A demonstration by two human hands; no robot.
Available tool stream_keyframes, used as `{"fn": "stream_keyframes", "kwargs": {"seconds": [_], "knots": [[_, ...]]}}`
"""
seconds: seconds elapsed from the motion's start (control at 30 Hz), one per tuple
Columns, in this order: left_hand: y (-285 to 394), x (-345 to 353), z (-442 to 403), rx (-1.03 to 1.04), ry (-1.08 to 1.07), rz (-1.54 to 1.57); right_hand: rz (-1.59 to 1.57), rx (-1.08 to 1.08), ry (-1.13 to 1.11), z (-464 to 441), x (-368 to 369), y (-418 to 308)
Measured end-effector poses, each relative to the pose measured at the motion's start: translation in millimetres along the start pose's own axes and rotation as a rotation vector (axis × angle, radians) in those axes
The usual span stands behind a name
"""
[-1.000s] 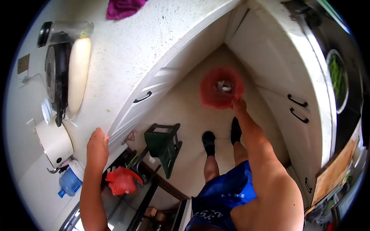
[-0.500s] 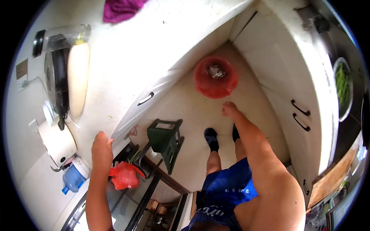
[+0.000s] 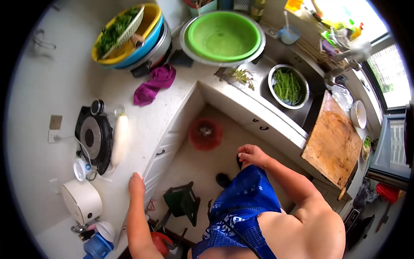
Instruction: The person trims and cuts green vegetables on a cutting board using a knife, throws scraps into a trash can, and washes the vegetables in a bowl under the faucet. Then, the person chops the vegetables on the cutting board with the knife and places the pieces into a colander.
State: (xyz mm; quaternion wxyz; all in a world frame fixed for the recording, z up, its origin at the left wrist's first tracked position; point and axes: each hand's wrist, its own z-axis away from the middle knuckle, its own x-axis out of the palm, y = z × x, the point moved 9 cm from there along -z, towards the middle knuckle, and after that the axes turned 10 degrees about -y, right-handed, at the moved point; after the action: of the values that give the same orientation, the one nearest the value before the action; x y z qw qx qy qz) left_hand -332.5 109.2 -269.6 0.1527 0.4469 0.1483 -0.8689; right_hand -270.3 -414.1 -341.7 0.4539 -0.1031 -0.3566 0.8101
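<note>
My left hand is at the edge of the white countertop, its fingers pointing forward, with nothing seen in it. Whether it touches the edge is hard to tell. A long white radish lies on the counter ahead of it, beside a black round electric griddle. My right hand hangs in front of my blue apron, fingers loosely bent and holding nothing visible. Beyond it, a red-lined waste bin stands on the floor with crumpled scraps inside.
A dark green stool stands on the floor to my left. A steel bowl of green beans sits in the sink, near a wooden cutting board. Stacked basins with leafy greens, a green basin and a purple cloth are at the back.
The view has lifted and swung, bringing the sink, basins and window into sight. My right hand has drawn back from near the bin toward my apron; my left hand stays by the counter edge.
</note>
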Motion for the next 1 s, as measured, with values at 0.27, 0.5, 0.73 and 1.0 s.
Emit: {"fn": "stream_keyframes", "kwargs": {"seconds": [0.27,0.5,0.73,1.0], "knots": [[2.2,21.3,34.0,0.018,-0.005,0.21,-0.054,-0.539,0.572,32.6,-191.8,-163.7],[39.2,156.1,192.3,-0.117,-0.575,0.936,0.433,-0.11,0.584,-133.8,-300.9,-154.7],[113.6,159.4,274.7,-0.125,-0.616,0.795,0.462,0.033,0.679,-198.0,-280.3,-149.5],[99.5,191.9,244.8,-0.215,-0.625,1.391,0.979,-0.204,0.375,-178.7,-225.9,-169.7]]}}
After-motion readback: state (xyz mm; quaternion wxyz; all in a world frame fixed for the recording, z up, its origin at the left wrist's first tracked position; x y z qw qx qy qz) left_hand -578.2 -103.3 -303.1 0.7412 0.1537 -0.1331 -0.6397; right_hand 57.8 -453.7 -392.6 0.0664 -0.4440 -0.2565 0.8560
